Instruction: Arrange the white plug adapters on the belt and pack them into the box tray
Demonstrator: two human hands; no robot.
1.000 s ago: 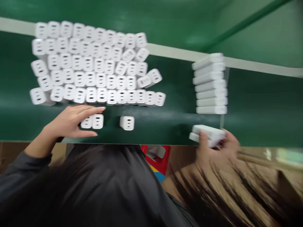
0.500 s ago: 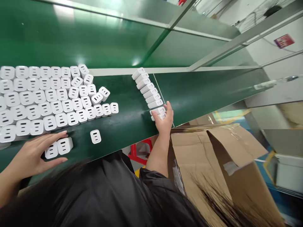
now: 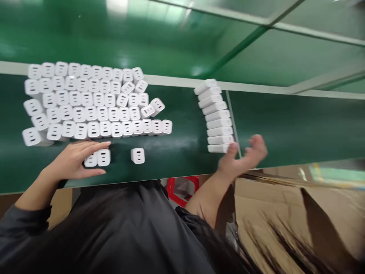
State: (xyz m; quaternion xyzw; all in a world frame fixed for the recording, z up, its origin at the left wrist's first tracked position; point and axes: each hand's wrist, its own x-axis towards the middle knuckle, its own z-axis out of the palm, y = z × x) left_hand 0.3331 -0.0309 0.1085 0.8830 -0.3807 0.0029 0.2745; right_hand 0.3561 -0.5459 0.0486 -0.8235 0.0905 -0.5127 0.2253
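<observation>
Many white charger blocks (image 3: 94,102) stand in rows on the green table (image 3: 176,152). My left hand (image 3: 74,160) lies flat and open over two chargers (image 3: 97,158) near the front edge. A single charger (image 3: 137,155) stands apart to their right. My right hand (image 3: 242,160) is open and blurred, its fingers spread, just right of the near end of a row of flat white boxes (image 3: 216,116). It holds nothing.
A pale rail (image 3: 176,80) runs along the back of the table, with green panels behind. Below the front edge are a red stool (image 3: 182,187) and an open cardboard box (image 3: 285,213). My dark sleeve and hair fill the bottom.
My right hand brought white boxes up, set them at the near end of the row and has let go, moving right. My left hand stays over the two chargers. The camera has swung.
</observation>
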